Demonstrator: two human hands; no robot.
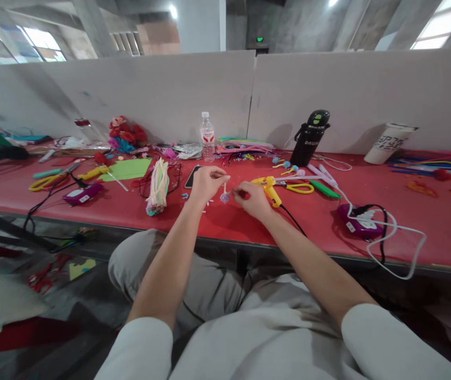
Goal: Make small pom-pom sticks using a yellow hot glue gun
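My left hand (206,182) pinches the top of a thin pale stick that carries a small purple pompom (224,198). My right hand (253,199) holds the same little piece from the right, fingertips at the pompom. Both hands hover just over the red table (225,224). A yellow glue gun (270,191) lies right of my right hand, with its black cord running off the table's front edge. A dark phone (192,177) lies behind my left hand.
A bundle of pale pipe cleaners (158,187) lies to the left, yellow scissors (300,187) and a black flask (310,137) to the right. A water bottle (207,137), green paper (128,170), purple power strips (362,221) and cables crowd the table. A white partition stands behind.
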